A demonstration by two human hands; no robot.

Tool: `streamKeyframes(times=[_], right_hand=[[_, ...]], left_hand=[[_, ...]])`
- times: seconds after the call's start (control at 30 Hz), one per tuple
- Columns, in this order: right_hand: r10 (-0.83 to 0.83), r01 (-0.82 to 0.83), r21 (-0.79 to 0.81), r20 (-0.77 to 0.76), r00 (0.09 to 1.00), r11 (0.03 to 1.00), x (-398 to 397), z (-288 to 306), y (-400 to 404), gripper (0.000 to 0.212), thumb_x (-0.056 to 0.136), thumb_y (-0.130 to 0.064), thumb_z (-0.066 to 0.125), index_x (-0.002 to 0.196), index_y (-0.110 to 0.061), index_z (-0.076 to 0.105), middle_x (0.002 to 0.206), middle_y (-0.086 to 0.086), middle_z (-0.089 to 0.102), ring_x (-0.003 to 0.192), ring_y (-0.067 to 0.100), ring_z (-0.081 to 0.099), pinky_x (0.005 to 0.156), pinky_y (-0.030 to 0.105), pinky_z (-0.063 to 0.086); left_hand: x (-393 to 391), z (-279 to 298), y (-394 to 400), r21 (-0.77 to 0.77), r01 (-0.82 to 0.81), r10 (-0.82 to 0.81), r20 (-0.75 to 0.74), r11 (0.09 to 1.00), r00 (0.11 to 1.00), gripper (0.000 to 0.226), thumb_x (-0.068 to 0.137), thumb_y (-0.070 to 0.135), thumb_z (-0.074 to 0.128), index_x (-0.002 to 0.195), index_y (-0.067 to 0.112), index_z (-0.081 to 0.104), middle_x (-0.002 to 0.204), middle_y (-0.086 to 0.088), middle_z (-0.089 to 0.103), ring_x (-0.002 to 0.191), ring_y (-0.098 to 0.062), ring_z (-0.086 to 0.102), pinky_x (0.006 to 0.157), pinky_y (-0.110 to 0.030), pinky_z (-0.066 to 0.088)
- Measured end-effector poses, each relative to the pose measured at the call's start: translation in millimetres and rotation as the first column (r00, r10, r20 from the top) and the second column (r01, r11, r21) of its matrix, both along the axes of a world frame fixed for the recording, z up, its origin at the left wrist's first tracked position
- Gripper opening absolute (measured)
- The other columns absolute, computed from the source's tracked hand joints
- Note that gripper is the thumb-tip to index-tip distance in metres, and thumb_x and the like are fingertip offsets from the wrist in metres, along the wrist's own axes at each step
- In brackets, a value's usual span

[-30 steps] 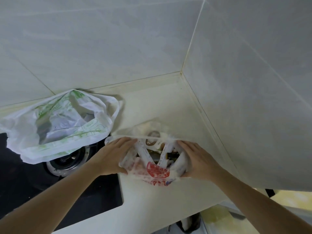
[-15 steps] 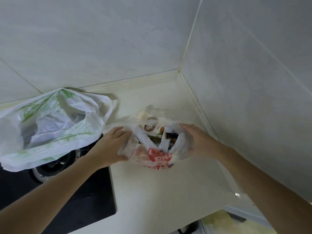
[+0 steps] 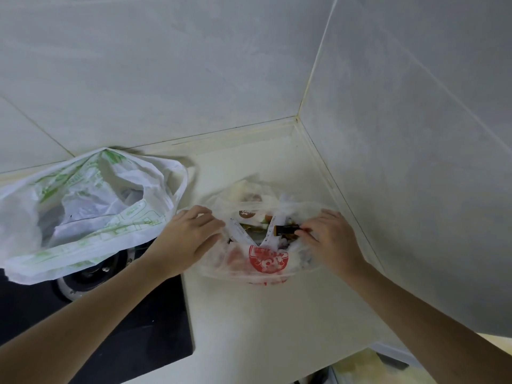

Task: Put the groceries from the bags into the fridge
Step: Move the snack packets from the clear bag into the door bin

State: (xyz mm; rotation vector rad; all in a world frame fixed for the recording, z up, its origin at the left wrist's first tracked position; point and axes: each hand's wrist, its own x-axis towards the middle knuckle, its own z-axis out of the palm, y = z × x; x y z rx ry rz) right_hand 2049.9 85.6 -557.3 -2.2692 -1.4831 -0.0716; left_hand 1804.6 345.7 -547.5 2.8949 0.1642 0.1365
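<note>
The right hand [image 3: 331, 239] has a narrow grip, pinching a small dark packet [image 3: 286, 230] at the mouth of the clear bag with the red logo [image 3: 267, 260]; the left hand [image 3: 186, 239] holds the bag's other side, fingers curled on the plastic. More groceries lie inside. Just left, a white and green bag [image 3: 83, 206] slumps over the stove burner [image 3: 91, 273]. The pale tabletop [image 3: 263, 314] ends in a tiled corner [image 3: 297, 119], walls close behind and right.
</note>
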Motion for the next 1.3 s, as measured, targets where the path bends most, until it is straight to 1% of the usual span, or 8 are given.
streamKeyframes(times=[0.13,0.4,0.53,0.77,0.93,1.07,1.2,1.3], right_hand=[[0.0,0.0,-0.022,-0.028,1.0,1.0,0,-2,-3,0.016,0.083,-0.028,0.085,0.088,-0.019,0.073,0.075,-0.008,0.065,0.071,0.016,0.062,0.053,0.027,0.044],[0.049,-0.153,-0.309,-0.318,0.947,0.939,20,-17,-18,0.084,0.068,-0.072,0.075,0.14,-0.031,0.058,0.137,-0.017,0.053,0.122,0.014,0.053,0.092,0.03,0.051],[-0.002,-0.116,-0.34,-0.327,0.945,0.933,18,-27,-22,0.109,0.059,-0.072,0.082,0.152,-0.035,0.041,0.143,-0.011,0.049,0.125,0.019,0.053,0.095,0.042,0.054],[0.0,-0.113,-0.384,-0.282,0.959,0.917,29,-45,-19,0.139,0.048,-0.089,0.078,0.16,-0.025,0.025,0.157,-0.004,0.034,0.14,0.02,0.037,0.111,0.029,0.029],[-0.032,-0.073,-0.4,-0.25,0.968,0.914,42,-44,-6,0.143,0.044,-0.088,0.079,0.16,-0.027,0.02,0.159,-0.003,0.03,0.144,0.021,0.031,0.117,0.035,0.027],[-0.073,-0.07,-0.414,-0.319,0.945,0.908,47,-38,0,0.137,0.046,-0.085,0.081,0.158,-0.032,0.024,0.158,-0.008,0.036,0.144,0.015,0.036,0.119,0.042,0.035],[-0.056,-0.087,-0.28,-0.464,0.884,0.956,31,-10,-7,0.099,0.073,-0.043,0.09,0.155,-0.03,0.035,0.153,-0.012,0.041,0.138,0.004,0.039,0.11,0.03,0.04],[-0.027,-0.001,-0.12,-0.234,0.972,0.993,15,8,-9,0.059,0.082,-0.003,0.07,0.134,-0.023,0.054,0.129,-0.007,0.053,0.116,0.014,0.057,0.087,0.033,0.055]], left_hand=[[16,-14,2,-0.013,-0.155,0.152,-0.15,0.988,0.977,0.045,0.098,0.053,0.034,0.126,0.03,0.06,0.107,0.004,0.056,0.103,-0.022,0.053,0.081,-0.043,0.054],[26,-15,12,-0.05,-0.285,0.248,-0.369,0.957,0.896,0.088,0.073,0.078,0.056,0.146,0.034,0.039,0.122,0.005,0.045,0.117,-0.019,0.048,0.091,-0.038,0.052],[28,-16,16,-0.031,-0.228,0.19,-0.453,0.973,0.871,0.116,0.06,0.077,0.078,0.152,0.029,0.026,0.13,0.006,0.036,0.122,-0.016,0.041,0.099,-0.035,0.049],[27,-35,11,0.04,-0.142,0.144,-0.472,0.989,0.87,0.138,0.046,0.085,0.074,0.152,0.021,0.016,0.129,0.003,0.027,0.122,-0.017,0.034,0.087,-0.026,0.052],[44,-39,19,0.055,-0.168,0.175,-0.426,0.984,0.888,0.141,0.046,0.09,0.069,0.156,0.016,0.019,0.133,0.001,0.026,0.124,-0.02,0.033,0.103,-0.035,0.048],[40,-40,19,-0.22,-0.313,0.214,-0.381,0.924,0.899,0.135,0.048,0.079,0.079,0.158,0.026,0.022,0.135,0.012,0.03,0.13,-0.014,0.03,0.111,-0.038,0.041],[20,-30,14,-0.196,-0.361,0.286,-0.327,0.912,0.901,0.117,0.057,0.091,0.062,0.155,0.032,0.037,0.155,0.015,0.039,0.146,-0.011,0.021,0.118,-0.041,0.022],[5,-20,11,-0.325,-0.346,0.309,-0.159,0.88,0.937,0.106,0.056,0.101,0.049,0.135,0.032,0.062,0.142,0.019,0.048,0.137,-0.009,0.032,0.116,-0.038,0.028]])
